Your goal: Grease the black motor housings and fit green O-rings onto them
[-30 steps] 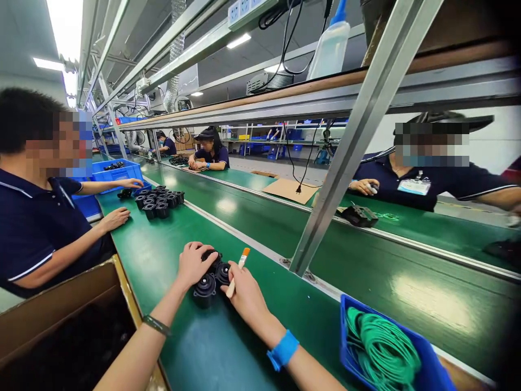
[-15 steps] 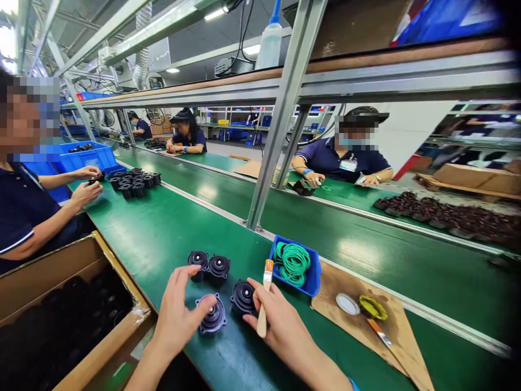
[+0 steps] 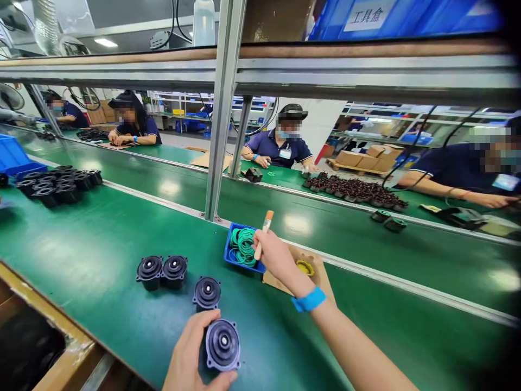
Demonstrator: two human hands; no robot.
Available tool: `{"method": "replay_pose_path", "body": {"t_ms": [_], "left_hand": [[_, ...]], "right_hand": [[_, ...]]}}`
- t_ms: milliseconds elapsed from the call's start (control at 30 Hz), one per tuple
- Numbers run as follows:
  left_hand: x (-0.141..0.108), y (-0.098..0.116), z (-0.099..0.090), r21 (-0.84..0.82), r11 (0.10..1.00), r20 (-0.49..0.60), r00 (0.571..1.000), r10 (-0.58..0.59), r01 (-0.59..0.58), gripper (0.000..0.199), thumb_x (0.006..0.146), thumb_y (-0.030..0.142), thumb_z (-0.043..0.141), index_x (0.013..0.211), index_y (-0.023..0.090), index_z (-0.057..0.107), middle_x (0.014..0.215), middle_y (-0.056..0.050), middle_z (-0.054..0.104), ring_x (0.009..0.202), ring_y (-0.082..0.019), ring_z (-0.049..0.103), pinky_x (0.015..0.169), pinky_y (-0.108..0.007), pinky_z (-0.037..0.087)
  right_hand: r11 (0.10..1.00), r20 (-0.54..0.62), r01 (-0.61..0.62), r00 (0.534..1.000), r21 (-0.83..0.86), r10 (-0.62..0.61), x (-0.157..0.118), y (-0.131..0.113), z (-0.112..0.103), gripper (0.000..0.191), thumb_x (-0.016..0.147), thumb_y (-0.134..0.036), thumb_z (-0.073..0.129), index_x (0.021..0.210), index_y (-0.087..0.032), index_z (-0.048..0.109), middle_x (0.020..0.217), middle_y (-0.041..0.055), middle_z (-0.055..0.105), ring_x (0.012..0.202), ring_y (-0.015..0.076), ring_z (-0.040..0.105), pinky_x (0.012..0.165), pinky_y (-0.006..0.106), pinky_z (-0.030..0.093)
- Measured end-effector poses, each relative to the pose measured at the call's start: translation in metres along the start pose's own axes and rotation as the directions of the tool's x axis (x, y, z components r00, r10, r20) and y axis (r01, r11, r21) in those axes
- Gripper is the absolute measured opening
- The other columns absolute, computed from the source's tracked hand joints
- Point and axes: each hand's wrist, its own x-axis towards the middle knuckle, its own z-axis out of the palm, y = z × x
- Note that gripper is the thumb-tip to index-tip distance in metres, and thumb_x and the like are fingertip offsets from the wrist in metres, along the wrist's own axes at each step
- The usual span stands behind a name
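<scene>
My left hand (image 3: 189, 355) has its thumb and fingers around the rim of a black round housing (image 3: 223, 342) with a stepped top and small lugs. Just behind it stands another such housing (image 3: 207, 292), and two more (image 3: 150, 269) sit side by side to the left. A paintbrush (image 3: 266, 224) with a pale handle is held in my right hand (image 3: 274, 258), bristles up. That hand reaches to the blue bin (image 3: 227, 255) of green rings (image 3: 244, 239); whether its fingertips touch a ring I cannot tell.
Cardboard (image 3: 325, 285) with a yellow-rimmed tin (image 3: 304, 267) lies beyond my right wrist. Black parts (image 3: 61, 183) cluster at left, near a carton (image 3: 52, 304) at the bench edge. A metal post (image 3: 220, 136) rises behind the bin. Several co-workers sit across the line.
The view has swung right. My left hand has closed around the nearest housing. My right hand has left the other housing and moved to the bin, still holding the paintbrush.
</scene>
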Motion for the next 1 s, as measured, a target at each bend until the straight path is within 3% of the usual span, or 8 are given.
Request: {"method": "replay_pose_path", "body": {"t_ms": [200,333,433,567,633,733,867,1000], "left_hand": [[0.014,0.001,0.009,-0.048,0.999,0.097,0.995,0.016,-0.011,0.075,0.068,0.022,0.082,0.136,0.027,0.050,0.129,-0.010,0.067,0.117,-0.030,0.067,0.097,-0.042,0.058],[0.012,0.003,0.010,-0.091,0.996,0.057,0.998,-0.002,0.007,0.074,0.068,0.025,0.080,0.136,0.027,0.051,0.132,-0.011,0.065,0.120,-0.032,0.064,0.099,-0.045,0.056],[0.003,0.001,0.014,-0.159,0.986,0.061,0.998,-0.031,0.040,0.071,0.070,0.029,0.079,0.136,0.025,0.051,0.129,-0.011,0.065,0.114,-0.031,0.068,0.095,-0.042,0.058],[-0.004,0.002,0.020,-0.241,0.970,0.082,0.996,-0.024,0.043,0.078,0.070,0.040,0.083,0.138,0.028,0.046,0.124,-0.009,0.068,0.105,-0.026,0.072,0.091,-0.036,0.060],[-0.003,0.006,0.021,-0.233,0.972,0.059,0.998,0.009,0.005,0.077,0.073,0.050,0.080,0.138,0.029,0.045,0.122,-0.009,0.068,0.103,-0.025,0.072,0.089,-0.035,0.061],[0.001,0.013,0.017,-0.133,0.987,0.018,0.996,0.089,-0.086,0.069,0.078,0.061,0.071,0.134,0.027,0.048,0.120,-0.011,0.069,0.107,-0.027,0.072,0.089,-0.037,0.062],[0.004,0.019,0.010,0.021,0.984,0.042,0.983,0.178,-0.179,0.069,0.081,0.068,0.063,0.131,0.022,0.052,0.123,-0.016,0.068,0.110,-0.029,0.071,0.089,-0.038,0.062],[0.008,0.022,0.009,0.107,0.960,-0.016,0.965,0.261,-0.258,0.058,0.085,0.064,0.060,0.123,0.020,0.056,0.114,-0.017,0.071,0.103,-0.028,0.073,0.085,-0.036,0.063]], "right_hand": [[1.000,0.017,-0.016,1.000,0.002,0.015,0.022,-0.006,0.014,0.027,0.077,-0.002,0.049,0.069,-0.024,0.037,0.061,0.0017,0.051,0.061,0.0190,0.044,0.058,0.028,0.032],[0.995,-0.037,-0.049,0.998,0.087,0.053,0.010,-0.011,-0.008,0.023,0.081,-0.008,0.048,0.070,-0.024,0.036,0.066,0.0015,0.055,0.062,0.0176,0.049,0.059,0.027,0.035],[0.973,-0.046,-0.067,0.996,0.219,0.079,-0.017,-0.032,-0.030,0.025,0.089,-0.020,0.050,0.072,-0.025,0.032,0.073,0.0018,0.063,0.064,0.0157,0.057,0.060,0.026,0.043],[0.816,0.233,-0.168,0.971,0.553,0.042,-0.065,-0.071,-0.042,0.031,0.086,-0.024,0.059,0.070,-0.025,0.032,0.076,0.0010,0.069,0.063,0.0143,0.060,0.058,0.025,0.046],[0.780,0.340,-0.233,0.940,0.580,0.029,-0.082,-0.084,-0.039,0.031,0.086,-0.021,0.059,0.069,-0.024,0.033,0.076,-0.0002,0.071,0.062,0.0138,0.060,0.058,0.025,0.045],[0.784,0.361,-0.251,0.932,0.567,0.037,-0.096,-0.089,-0.033,0.031,0.089,-0.021,0.059,0.070,-0.024,0.034,0.080,-0.0001,0.073,0.066,0.0143,0.063,0.061,0.025,0.045],[0.806,0.251,-0.127,0.968,0.578,-0.028,-0.105,-0.080,-0.036,0.034,0.094,-0.035,0.063,0.073,-0.024,0.038,0.094,0.0037,0.074,0.079,0.0172,0.067,0.069,0.028,0.051],[0.830,0.140,0.167,0.950,0.532,-0.280,-0.119,-0.072,-0.041,0.037,0.090,-0.054,0.065,0.082,-0.026,0.043,0.104,0.0052,0.076,0.093,0.0221,0.069,0.082,0.036,0.055]]}}
